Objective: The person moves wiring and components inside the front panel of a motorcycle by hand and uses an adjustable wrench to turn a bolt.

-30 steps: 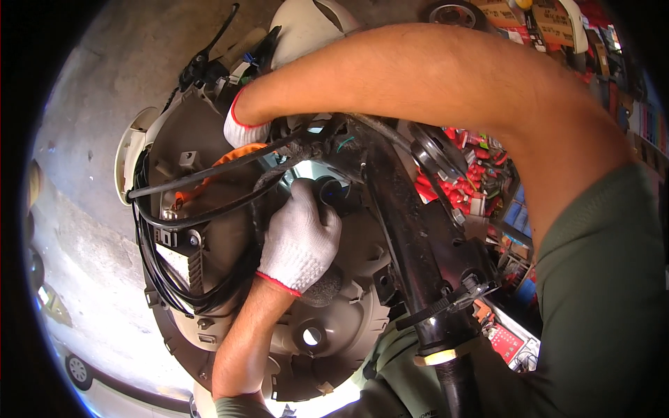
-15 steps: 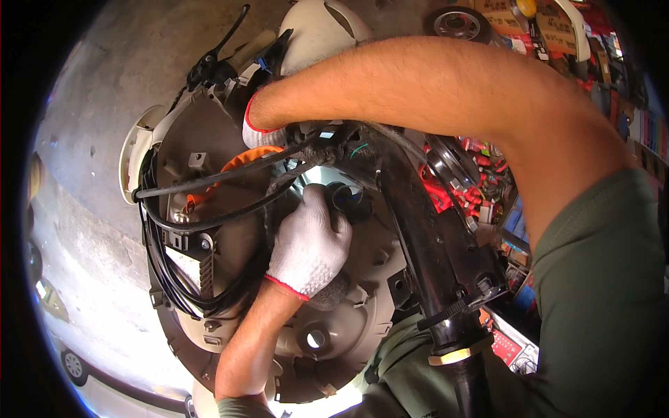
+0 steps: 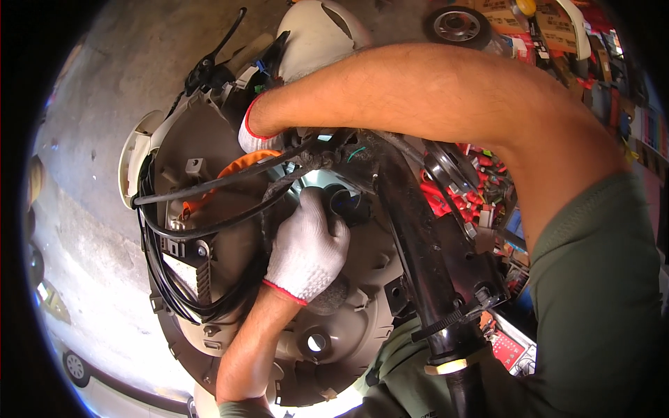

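My left hand (image 3: 309,245), in a white knitted glove with a red cuff, reaches up inside the beige plastic shell (image 3: 366,317) of what looks like a scooter front. Its fingers are curled together and their tips are out of sight. A round black socket-like part (image 3: 346,203) sits right beside its thumb. My right arm arches over from the right. Only the cuff end of my gloved right hand (image 3: 252,134) shows, at the shell's far edge; its fingers are hidden. Black cables (image 3: 223,188) and an orange sleeved cable (image 3: 245,161) run between the hands.
A thick black steel tube (image 3: 421,268) with a brass-coloured ring (image 3: 454,364) stands right of my left hand. A brake lever (image 3: 224,42) juts out at the far left. A small wheel (image 3: 458,26), cardboard boxes and red parts (image 3: 481,184) lie to the right.
My right forearm sits slightly lower in view, its cuff a little further left. The left hand stays almost in place beside the black part, and the whole view has shifted slightly.
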The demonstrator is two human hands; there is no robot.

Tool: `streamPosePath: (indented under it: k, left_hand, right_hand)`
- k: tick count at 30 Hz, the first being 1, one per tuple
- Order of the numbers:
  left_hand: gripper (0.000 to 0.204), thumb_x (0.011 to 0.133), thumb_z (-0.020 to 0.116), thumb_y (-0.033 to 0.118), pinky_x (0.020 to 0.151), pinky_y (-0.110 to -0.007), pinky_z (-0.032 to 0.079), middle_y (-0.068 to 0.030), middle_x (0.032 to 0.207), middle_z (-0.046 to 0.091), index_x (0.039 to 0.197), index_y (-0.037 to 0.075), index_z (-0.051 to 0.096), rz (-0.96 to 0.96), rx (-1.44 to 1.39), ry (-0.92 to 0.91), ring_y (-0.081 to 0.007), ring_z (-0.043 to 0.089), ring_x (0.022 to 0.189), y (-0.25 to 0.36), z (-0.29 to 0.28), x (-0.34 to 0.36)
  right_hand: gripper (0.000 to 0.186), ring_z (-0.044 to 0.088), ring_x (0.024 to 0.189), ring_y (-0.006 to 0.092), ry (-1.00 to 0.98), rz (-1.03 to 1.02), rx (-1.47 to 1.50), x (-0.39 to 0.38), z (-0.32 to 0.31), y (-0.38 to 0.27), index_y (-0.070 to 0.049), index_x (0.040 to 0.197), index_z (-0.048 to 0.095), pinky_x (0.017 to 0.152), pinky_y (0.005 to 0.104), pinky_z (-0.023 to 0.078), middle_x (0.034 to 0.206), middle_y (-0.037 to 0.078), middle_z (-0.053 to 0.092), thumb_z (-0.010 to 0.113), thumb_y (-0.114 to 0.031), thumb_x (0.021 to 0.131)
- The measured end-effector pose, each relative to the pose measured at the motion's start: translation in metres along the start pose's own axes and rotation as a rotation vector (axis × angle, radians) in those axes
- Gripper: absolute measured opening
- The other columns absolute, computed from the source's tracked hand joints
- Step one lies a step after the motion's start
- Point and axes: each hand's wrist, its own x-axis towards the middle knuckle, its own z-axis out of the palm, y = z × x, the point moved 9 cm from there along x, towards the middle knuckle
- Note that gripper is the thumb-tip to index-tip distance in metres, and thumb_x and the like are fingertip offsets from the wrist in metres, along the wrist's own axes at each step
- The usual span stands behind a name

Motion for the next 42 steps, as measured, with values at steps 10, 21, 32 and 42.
streamPosePath:
  k: [10,21,32,42]
  left_hand:
    - [0.029,0.090,0.057,0.010,0.065,-0.058,0.052,-0.0320,0.079,0.062,0.113,0.000,0.043,0.007,-0.046,0.179,-0.0523,0.062,0.075,-0.004,-0.011,-0.006]
    - [0.033,0.089,0.053,0.007,0.066,-0.059,0.049,-0.0339,0.080,0.060,0.118,-0.001,0.041,-0.048,-0.003,0.103,-0.0541,0.060,0.077,-0.002,-0.009,-0.006]
    - [0.031,0.087,0.055,0.008,0.066,-0.060,0.053,-0.0334,0.081,0.061,0.112,-0.003,0.040,-0.016,0.035,0.029,-0.0517,0.063,0.072,0.005,-0.002,-0.002]
    - [0.032,0.089,0.055,0.007,0.068,-0.059,0.049,-0.0329,0.084,0.061,0.116,-0.002,0.040,-0.048,0.014,0.021,-0.0535,0.060,0.079,0.001,-0.004,-0.004]
  right_hand:
    - [0.029,0.066,0.110,0.0256,-0.075,0.049,-0.076,-0.006,-0.015,-0.017,-0.012,0.113,0.068,0.088,0.0348,0.052,0.117,0.010,0.070,0.069,-0.017,0.084]
    - [0.032,0.067,0.108,0.0251,-0.014,0.052,-0.125,0.002,-0.007,-0.004,-0.013,0.112,0.069,0.086,0.0354,0.052,0.116,0.009,0.070,0.071,-0.018,0.081]
    - [0.035,0.068,0.104,0.0250,0.091,0.047,-0.170,-0.011,0.018,0.035,-0.013,0.109,0.071,0.083,0.0370,0.053,0.111,0.008,0.071,0.076,-0.019,0.076]
    - [0.036,0.066,0.109,0.0240,0.027,0.123,-0.047,-0.003,0.006,0.014,-0.014,0.113,0.070,0.087,0.0334,0.052,0.115,0.008,0.070,0.076,-0.028,0.079]
